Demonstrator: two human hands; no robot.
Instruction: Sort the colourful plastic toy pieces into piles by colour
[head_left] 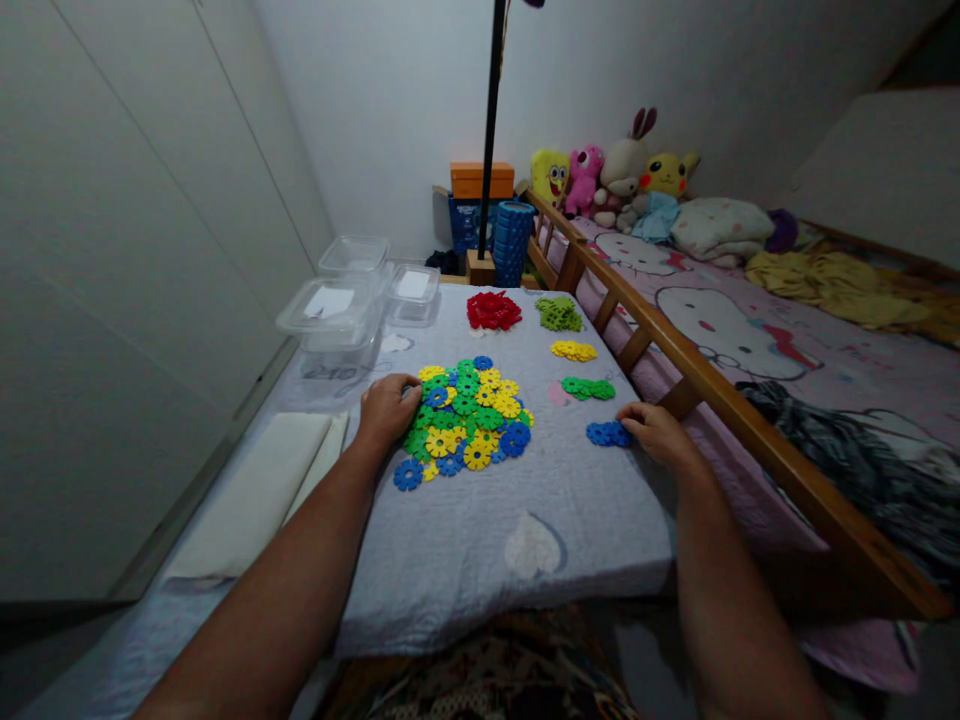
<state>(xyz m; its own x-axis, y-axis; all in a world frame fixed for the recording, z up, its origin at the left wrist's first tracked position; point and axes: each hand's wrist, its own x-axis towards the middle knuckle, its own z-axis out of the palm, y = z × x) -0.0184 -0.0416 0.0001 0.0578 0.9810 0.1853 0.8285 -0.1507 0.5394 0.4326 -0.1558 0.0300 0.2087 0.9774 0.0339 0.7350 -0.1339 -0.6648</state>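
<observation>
A mixed pile of yellow, green and blue notched plastic discs lies on the cloth in front of me. My left hand rests against the pile's left edge, its fingers curled together; whatever they may hold is hidden. Off to the right, my right hand pinches the right end of a short row of blue notched discs. Behind that row lie a green group of discs and a yellow group of discs.
Red plastic pieces and light green pieces are heaped at the back. Clear plastic boxes stand at the back left, with a folded cream cloth nearer. A wooden bed rail borders the table's right side. A black pole rises behind.
</observation>
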